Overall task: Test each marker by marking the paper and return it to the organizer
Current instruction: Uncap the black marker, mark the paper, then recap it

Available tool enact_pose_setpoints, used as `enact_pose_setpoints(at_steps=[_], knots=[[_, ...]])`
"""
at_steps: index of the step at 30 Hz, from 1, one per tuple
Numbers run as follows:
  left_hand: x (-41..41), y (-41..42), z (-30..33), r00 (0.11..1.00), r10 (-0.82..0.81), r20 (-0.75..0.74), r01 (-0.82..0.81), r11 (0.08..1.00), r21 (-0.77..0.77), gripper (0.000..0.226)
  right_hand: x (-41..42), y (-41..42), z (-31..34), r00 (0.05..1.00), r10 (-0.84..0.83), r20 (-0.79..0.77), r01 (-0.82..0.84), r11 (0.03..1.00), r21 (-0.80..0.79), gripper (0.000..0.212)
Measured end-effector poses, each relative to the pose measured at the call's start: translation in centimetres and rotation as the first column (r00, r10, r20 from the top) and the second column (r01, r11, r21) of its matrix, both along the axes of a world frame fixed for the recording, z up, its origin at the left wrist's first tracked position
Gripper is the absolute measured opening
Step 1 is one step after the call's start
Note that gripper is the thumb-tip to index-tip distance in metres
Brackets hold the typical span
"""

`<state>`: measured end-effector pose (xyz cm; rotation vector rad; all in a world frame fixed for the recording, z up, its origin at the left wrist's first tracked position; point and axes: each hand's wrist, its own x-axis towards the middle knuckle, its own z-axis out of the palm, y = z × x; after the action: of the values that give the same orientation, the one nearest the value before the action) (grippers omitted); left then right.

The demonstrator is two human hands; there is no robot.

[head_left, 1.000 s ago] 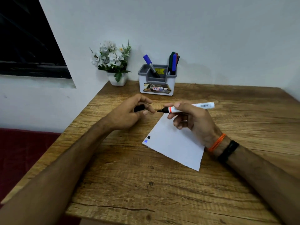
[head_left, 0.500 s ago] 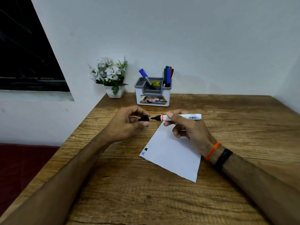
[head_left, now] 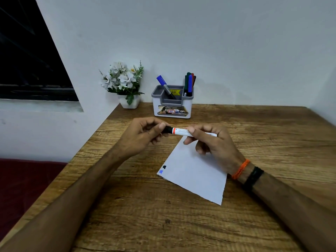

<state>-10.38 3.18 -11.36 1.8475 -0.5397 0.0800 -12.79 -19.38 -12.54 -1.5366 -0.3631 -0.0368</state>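
Note:
A white marker (head_left: pixel 182 132) with an orange band lies level between my hands, above the far corner of the paper (head_left: pixel 194 170). My right hand (head_left: pixel 212 142) grips its barrel. My left hand (head_left: pixel 141 137) pinches the black cap (head_left: pixel 168 130), which sits on the marker's tip. The paper carries a black mark (head_left: pixel 164 167) and a blue mark (head_left: pixel 161 172) near its left corner. The grey-and-white organizer (head_left: pixel 172 106) stands at the back of the table. It holds a blue-capped marker (head_left: pixel 164 86) leaning left and several markers (head_left: pixel 189 83) upright in its right slot.
A small white pot of artificial flowers (head_left: pixel 125 84) stands left of the organizer at the table's back corner. The wooden table (head_left: pixel 163 224) ends in an edge on the left, with a dark red surface (head_left: pixel 23 188) below it. A wall rises right behind.
The cap and the bare tip were apart; my left hand has brought the cap onto the marker's tip. The camera has tilted upward.

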Motion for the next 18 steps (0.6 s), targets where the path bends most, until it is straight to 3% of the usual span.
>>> enact_pose_setpoints(at_steps=[6,14,16,18], knots=[[0.3,-0.6,-0.8,0.992,0.081,0.098,-0.082,0.997,-0.004,0.043,0.2,0.7,-0.7,0.960,-0.027,0.280,0.084,0.978,-0.192,0.018],[0.5,-0.9,-1.2,0.989,0.138,0.053,-0.139,0.990,0.009,0.051,0.3,0.8,-0.6,0.792,0.018,0.611,0.295,0.864,-0.407,0.017],[0.3,-1.1,-1.2,0.992,0.120,0.043,-0.120,0.993,0.007,0.050,0.4,0.6,-0.5,0.743,0.066,0.666,0.331,0.829,-0.451,0.019],[0.2,-1.0,-1.0,0.994,0.109,0.022,-0.109,0.994,-0.026,0.045,0.5,0.6,-0.5,0.752,0.082,0.654,0.313,0.829,-0.463,0.019]])
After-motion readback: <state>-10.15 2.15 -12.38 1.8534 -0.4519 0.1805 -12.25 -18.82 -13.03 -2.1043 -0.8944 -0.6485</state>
